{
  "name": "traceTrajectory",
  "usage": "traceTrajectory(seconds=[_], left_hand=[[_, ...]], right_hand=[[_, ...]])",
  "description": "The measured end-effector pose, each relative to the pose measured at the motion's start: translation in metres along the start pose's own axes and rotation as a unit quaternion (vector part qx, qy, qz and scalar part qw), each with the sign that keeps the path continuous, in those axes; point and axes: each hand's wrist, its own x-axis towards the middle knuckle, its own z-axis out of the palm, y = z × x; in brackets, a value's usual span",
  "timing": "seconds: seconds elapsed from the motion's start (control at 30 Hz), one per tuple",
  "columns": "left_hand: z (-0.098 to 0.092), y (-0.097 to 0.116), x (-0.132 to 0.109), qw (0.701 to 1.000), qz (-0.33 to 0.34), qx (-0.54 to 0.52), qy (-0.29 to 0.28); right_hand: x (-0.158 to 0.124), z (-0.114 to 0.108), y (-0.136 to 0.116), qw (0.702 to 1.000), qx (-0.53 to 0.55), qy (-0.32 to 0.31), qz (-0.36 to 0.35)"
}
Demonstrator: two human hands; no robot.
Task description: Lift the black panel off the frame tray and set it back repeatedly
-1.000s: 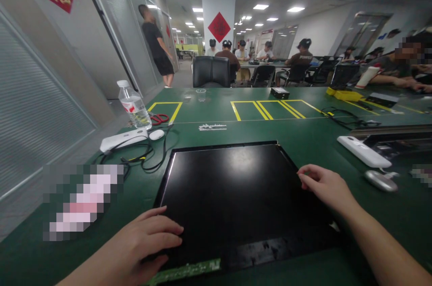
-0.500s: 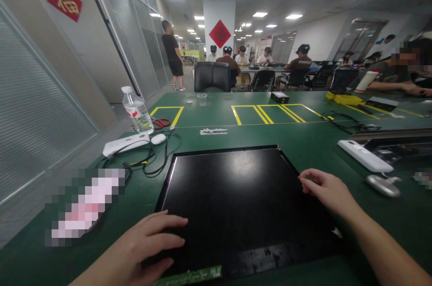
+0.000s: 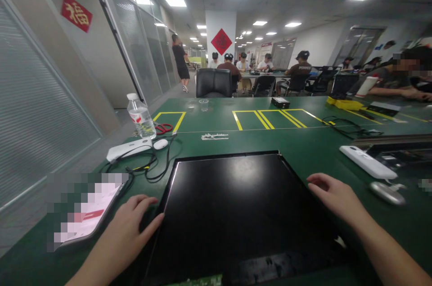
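Left grip (image 3: 130,223) is spread open; right grip (image 3: 334,194) is curled — whether shut cannot be told. If the black screen (image 3: 232,209) is shoved, the green board (image 3: 202,281) could be bent.

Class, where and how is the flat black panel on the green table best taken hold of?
Probably grip the panel by its opposite side rims, one hand from each side: it lies flat and broad, and the left hand and right hand are beside those rims. Its near edge seems poorer, since a green circuit board shows there.
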Motion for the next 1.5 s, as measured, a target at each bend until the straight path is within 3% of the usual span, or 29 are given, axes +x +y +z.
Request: traceTrajectory(seconds=[0.23,0.53,0.8,1.03,1.23,1.5], left_hand=[[0.004,0.002,-0.002,1.0,0.0,0.016,-0.009],[0.007,0.008,-0.006,0.998,-0.027,0.054,-0.033],[0.015,0.001,-0.001,0.998,-0.015,-0.062,-0.019],[-0.003,0.012,0.002,0.989,-0.034,-0.14,-0.044],[-0.008,0.016,0.0,0.935,-0.128,-0.329,-0.034],[-0.008,0.028,-0.001,0.847,-0.222,-0.484,-0.005]], right_hand=[[0.001,0.006,0.011,0.995,-0.052,-0.055,-0.06],[-0.003,0.012,0.008,0.989,-0.092,-0.089,-0.07],[-0.002,0.017,0.01,0.99,-0.082,-0.084,-0.074],[0.003,0.022,0.017,0.99,-0.083,-0.097,-0.059],[0.003,0.019,0.014,0.99,-0.086,-0.101,-0.047],[0.004,0.023,0.017,0.991,-0.081,-0.089,-0.049]])
